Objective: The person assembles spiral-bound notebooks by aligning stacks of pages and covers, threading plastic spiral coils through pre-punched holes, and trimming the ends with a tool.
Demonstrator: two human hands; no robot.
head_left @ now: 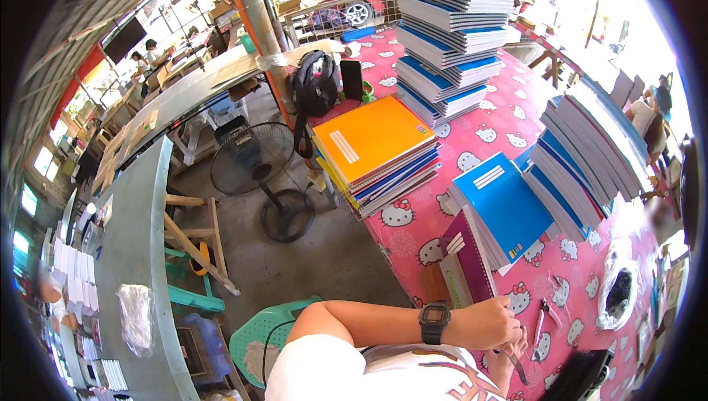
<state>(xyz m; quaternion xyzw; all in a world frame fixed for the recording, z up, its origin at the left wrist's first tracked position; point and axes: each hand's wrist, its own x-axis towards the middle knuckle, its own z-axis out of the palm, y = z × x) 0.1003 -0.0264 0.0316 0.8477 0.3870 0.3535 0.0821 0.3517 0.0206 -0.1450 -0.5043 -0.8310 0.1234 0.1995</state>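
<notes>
My left hand (487, 324), with a black wristwatch (434, 323) on its wrist, is closed at the near edge of the pink table. Just below it, and partly hidden by it, is my right hand (507, 351) with curled fingers, close against the left. From between them hangs a thin dark strip (521, 373); which hand grips it is unclear. A small hand tool (542, 318) with pale and red parts lies right of the hands. Beyond them stands a purple spiral notebook (473, 262), leaning against a stack topped by a blue notebook (503, 208).
Orange-topped notebooks (372, 139) and a tall notebook pile (451, 40) stand farther back, and a leaning row (582, 165) at right. A clear plastic bag (618, 283) lies on the pink table (398, 242). Left are a floor fan (258, 169), green stool (258, 327) and grey table (136, 239).
</notes>
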